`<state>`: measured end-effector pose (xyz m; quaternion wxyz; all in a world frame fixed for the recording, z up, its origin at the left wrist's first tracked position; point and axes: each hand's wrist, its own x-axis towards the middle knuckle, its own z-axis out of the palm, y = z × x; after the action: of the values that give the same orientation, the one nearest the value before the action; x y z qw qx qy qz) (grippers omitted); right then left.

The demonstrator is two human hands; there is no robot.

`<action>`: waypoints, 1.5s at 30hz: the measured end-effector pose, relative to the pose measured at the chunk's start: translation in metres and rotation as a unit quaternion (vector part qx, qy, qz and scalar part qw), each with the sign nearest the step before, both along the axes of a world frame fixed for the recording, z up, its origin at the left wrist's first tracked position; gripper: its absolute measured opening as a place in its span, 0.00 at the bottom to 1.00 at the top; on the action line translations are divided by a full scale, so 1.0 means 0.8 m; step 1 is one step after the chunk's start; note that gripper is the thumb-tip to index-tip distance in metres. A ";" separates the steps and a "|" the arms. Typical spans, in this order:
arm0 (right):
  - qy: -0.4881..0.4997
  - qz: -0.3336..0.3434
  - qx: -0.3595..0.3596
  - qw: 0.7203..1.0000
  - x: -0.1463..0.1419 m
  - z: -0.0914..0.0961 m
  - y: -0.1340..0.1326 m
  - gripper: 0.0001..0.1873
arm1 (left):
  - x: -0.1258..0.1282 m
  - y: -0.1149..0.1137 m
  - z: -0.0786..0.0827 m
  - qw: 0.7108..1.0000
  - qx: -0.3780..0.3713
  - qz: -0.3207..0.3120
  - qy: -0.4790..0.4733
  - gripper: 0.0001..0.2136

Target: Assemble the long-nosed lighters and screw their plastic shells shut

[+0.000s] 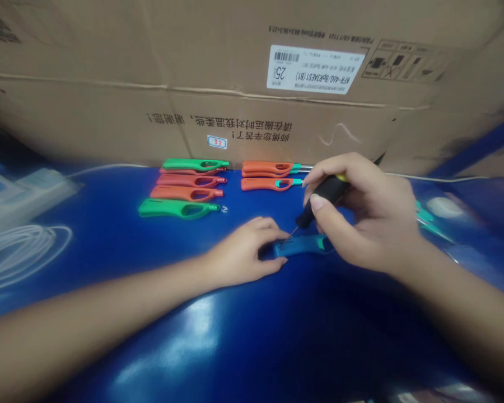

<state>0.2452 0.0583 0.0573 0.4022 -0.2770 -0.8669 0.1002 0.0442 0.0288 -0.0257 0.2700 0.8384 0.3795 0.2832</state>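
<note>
A blue gas lighter (pixel 301 246) with a teal trigger lies on the table, its left end pinched between the thumb and fingers of my left hand (pixel 247 249). My right hand (pixel 365 212) grips a black-handled screwdriver (pixel 324 196) from above. Its thin shaft slants down to the left, and the tip meets the blue lighter close to my left fingertips. My right fingers hide the lighter's right end. Beyond my hands lie two orange lighters (pixel 262 169) with teal triggers. Left of them, green and red lighter bodies (pixel 187 179) lie stacked in a row.
A large cardboard box (pixel 218 61) stands along the back of the blue table (pixel 172 336). Coiled white cable (pixel 29 252) and a blurred pale power strip (pixel 29 190) are at left. Teal parts (pixel 428 221) and a round white object (pixel 444 207) sit behind my right forearm.
</note>
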 end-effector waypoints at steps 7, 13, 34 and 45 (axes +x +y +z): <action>-0.048 0.022 0.032 0.998 -0.005 -0.002 0.000 0.10 | 0.000 0.001 -0.001 1.000 0.005 -0.006 0.002 0.15; -0.040 0.019 0.026 0.999 -0.003 0.001 0.000 0.10 | 0.000 0.001 -0.001 1.000 0.005 -0.005 0.005 0.14; -0.048 0.018 0.062 0.997 -0.003 0.003 -0.003 0.14 | 0.000 0.000 -0.001 1.000 0.006 -0.005 0.002 0.15; -0.057 0.023 0.082 0.995 -0.003 0.005 -0.004 0.14 | 0.000 0.001 -0.001 1.000 0.005 -0.007 0.001 0.14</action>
<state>0.2424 0.0554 0.0611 0.3707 -0.2286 -0.8999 0.0222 0.0444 0.0296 -0.0265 0.2674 0.8426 0.3725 0.2825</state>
